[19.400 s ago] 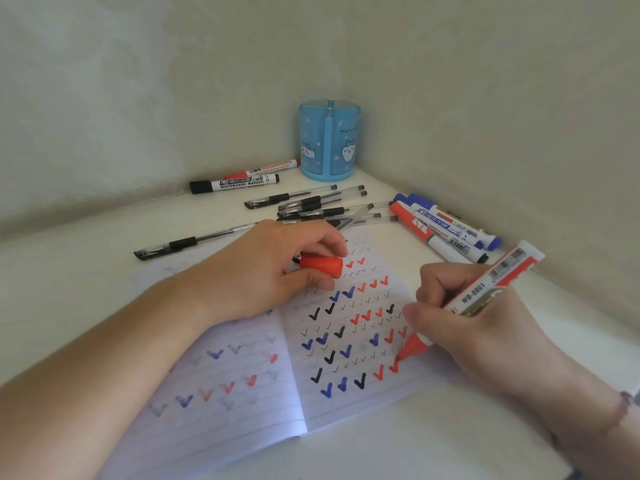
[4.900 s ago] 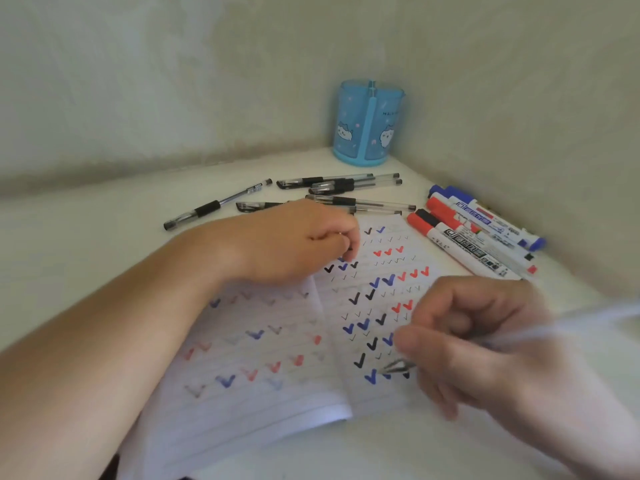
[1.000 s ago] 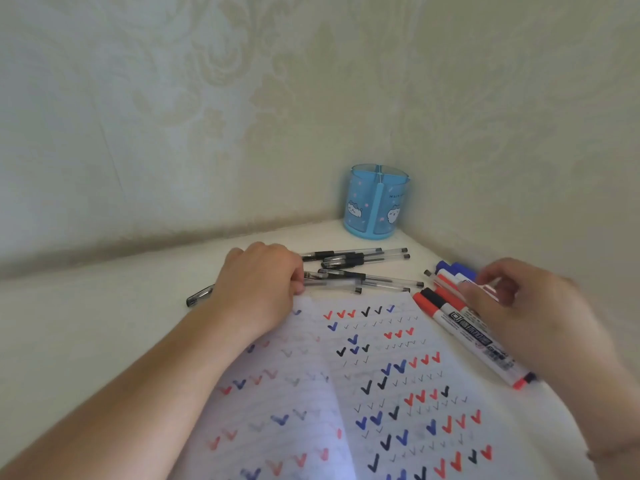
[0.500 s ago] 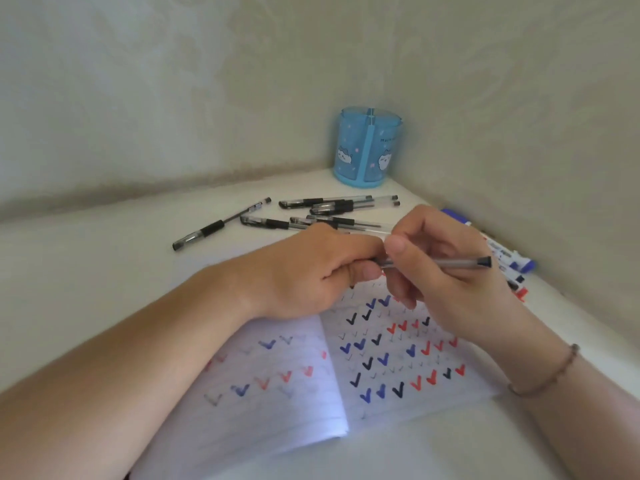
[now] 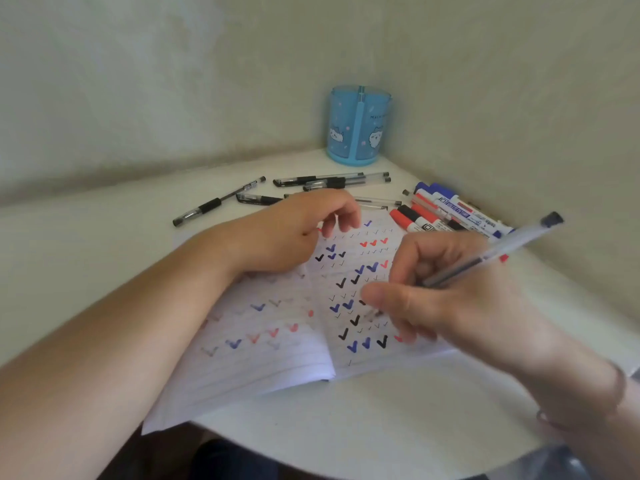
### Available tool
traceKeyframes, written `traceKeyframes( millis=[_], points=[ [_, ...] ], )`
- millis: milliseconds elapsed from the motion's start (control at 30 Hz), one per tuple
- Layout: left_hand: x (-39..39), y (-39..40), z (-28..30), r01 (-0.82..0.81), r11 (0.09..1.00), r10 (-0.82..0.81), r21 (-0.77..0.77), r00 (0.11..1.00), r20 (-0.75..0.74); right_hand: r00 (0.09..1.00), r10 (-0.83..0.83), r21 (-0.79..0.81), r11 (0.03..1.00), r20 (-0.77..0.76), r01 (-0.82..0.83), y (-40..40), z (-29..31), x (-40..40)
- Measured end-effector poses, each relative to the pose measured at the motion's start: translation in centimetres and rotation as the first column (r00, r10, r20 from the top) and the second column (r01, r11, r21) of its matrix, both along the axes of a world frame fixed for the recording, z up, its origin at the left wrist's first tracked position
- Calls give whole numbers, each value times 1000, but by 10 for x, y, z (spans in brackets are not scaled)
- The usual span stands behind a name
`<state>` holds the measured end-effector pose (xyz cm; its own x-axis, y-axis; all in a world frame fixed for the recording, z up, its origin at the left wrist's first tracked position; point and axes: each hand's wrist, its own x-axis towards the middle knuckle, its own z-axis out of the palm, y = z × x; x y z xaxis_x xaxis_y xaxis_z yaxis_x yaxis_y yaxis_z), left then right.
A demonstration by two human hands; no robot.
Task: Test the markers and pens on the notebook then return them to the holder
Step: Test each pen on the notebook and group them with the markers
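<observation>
Head | right hand pinches pen | left hand loosely curled on notebook

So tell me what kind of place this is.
Probably a home desk or study nook: a white table tucked into a corner of patterned walls, with a cartoon pen holder and an open lined notebook.

My right hand is smeared by motion blur at centre right, and it covers the tip of the pen, so I can't tell whether the tip touches the notebook. My left hand hides the page's upper corner and parts of two pens behind it. The marker labels are too small to read. Both forearms run off the frame's lower edges.
</observation>
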<state>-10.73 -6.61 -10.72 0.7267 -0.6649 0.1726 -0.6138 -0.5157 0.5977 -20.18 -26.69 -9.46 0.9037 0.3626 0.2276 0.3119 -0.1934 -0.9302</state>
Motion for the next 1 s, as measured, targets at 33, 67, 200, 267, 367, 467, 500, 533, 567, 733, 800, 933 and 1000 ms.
traceKeyframes(
  millis=[33, 67, 200, 267, 367, 467, 500, 533, 567, 733, 800, 933, 1000],
  points=[
    [-1, -2, -1, -5, 999, 4, 36, 999, 52, 1000, -25, 36, 999, -16, 25, 4, -9, -7],
    [-2, -5, -2, 3, 999, -5, 43, 998, 66, 999, -39, 70, 997, -26, 41, 7, -16, -12],
    [-6, -15, -5, 37, 999, -36, -17, 999, 34, 989, -134, -26, 990, 67, 136, 10, -28, -17],
    [-7, -16, -4, 53, 997, -51, -49, 998, 40, 981, -158, -81, 982, 113, 168, 12, -29, -18],
    [-8, -15, -3, 67, 996, -63, -64, 996, 62, 975, -169, -126, 974, 141, 187, 12, -29, -18],
    [-6, -14, -5, 69, 997, -66, -35, 996, 66, 977, -150, -146, 974, 150, 172, 13, -30, -18],
    [-5, -13, -6, 67, 997, -65, -31, 997, 51, 979, -141, -153, 974, 150, 164, 13, -30, -18],
    [-5, -12, -7, 62, 998, -61, -28, 997, 38, 979, -135, -165, 973, 155, 161, 13, -31, -18],
    [-4, -12, -7, 57, 998, -56, -25, 998, 34, 977, -132, -182, 970, 166, 161, 13, -31, -18],
    [-5, -12, -2, 61, 998, -60, -1, 990, 124, 973, -138, -185, 967, 186, 173, 14, -30, -17],
    [-6, -13, -1, 65, 998, -62, -16, 988, 139, 968, -161, -190, 962, 192, 197, 14, -32, -17],
    [-7, -13, -1, 81, 997, -81, 4, 985, 155, 975, -173, -115, 975, 140, 189, 12, -30, -15],
    [-7, -13, -2, 57, 998, -51, -41, 990, 132, 978, -201, 32, 979, 55, 200, 8, -19, -9]
  ],
)
